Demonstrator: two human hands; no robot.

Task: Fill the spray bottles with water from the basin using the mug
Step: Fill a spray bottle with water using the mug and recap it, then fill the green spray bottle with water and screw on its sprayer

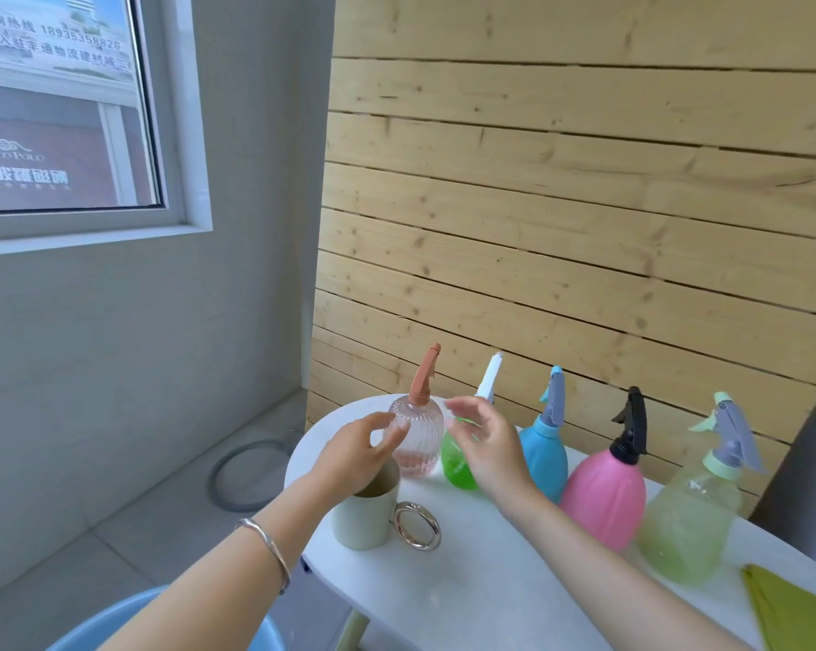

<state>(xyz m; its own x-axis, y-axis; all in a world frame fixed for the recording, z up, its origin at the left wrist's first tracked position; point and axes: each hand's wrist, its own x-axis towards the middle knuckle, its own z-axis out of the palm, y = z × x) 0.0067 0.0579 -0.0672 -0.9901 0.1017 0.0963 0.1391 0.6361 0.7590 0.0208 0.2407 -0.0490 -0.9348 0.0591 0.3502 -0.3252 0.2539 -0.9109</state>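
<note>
Reaching over the white tabletop [467,580], you hold your left hand [359,451] and right hand [485,444] on either side of the clear ribbed spray bottle [417,436], which is topped by a terracotta sprayer. Both hands have their fingers spread and loosely bent, gripping nothing. The left fingertips may be brushing the glass, though the angle leaves that unclear.

The left hand hangs above the mouth of the pale mug [366,509], which stands upright near the front edge with its metal ring handle [417,526] facing right. A silver bracelet [265,538] circles the left wrist.

Four more spray bottles line up to the right along the wooden plank wall [584,180]: green [457,458], partly behind your right hand, then blue [544,444], pink [603,495] with a black sprayer, and pale green [687,519]. The blue basin [114,622] sits low at the bottom left, below the tabletop. A green cloth [800,603] lies at the right edge.
</note>
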